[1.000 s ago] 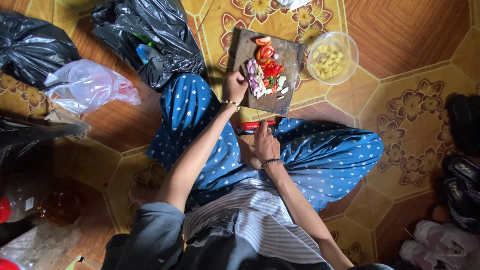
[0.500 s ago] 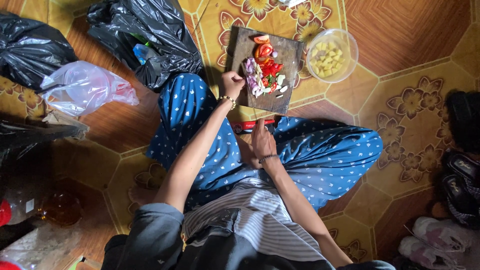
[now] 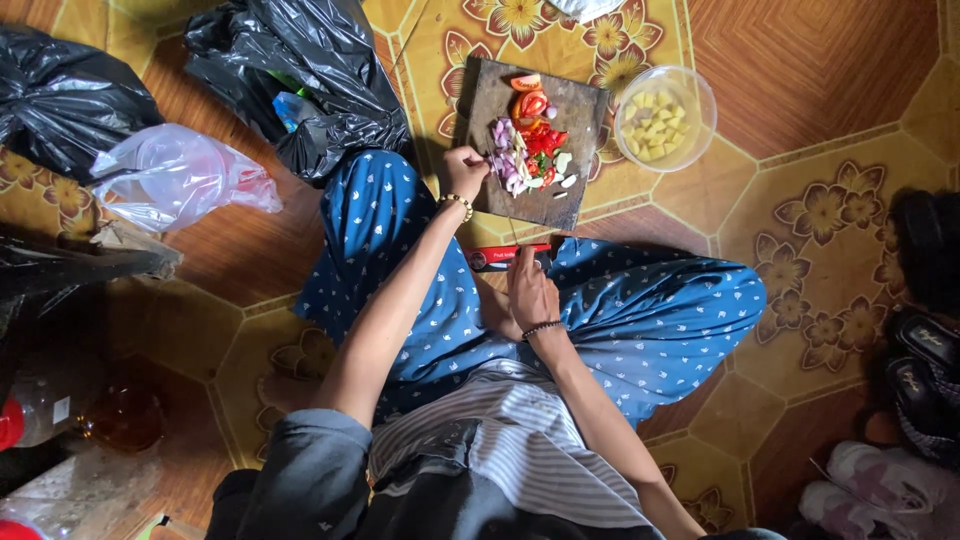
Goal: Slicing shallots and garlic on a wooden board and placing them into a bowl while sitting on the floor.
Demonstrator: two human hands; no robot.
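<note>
My left hand [image 3: 465,172] reaches forward to the near left edge of a dark wooden cutting board [image 3: 570,105] on the floor. Its fingers curl onto a pile of chopped purple onion, tomato and white pieces [image 3: 530,150]. Whether they pinch any pieces is hidden. My right hand [image 3: 530,290] lies on my crossed legs in blue patterned trousers [image 3: 650,310]. Its fingers are stretched out, with the fingertips at a red-handled tool [image 3: 495,258] lying just in front of the board.
A clear bowl of yellow chopped pieces [image 3: 663,118] sits right of the board. Black plastic bags [image 3: 300,70] and a clear bag [image 3: 170,180] lie at the left. Bottles [image 3: 120,415] stand at lower left. Shoes [image 3: 925,360] line the right edge.
My left hand shifts only slightly at the vegetable pile on the board. My right hand stays on my legs by the red-handled tool.
</note>
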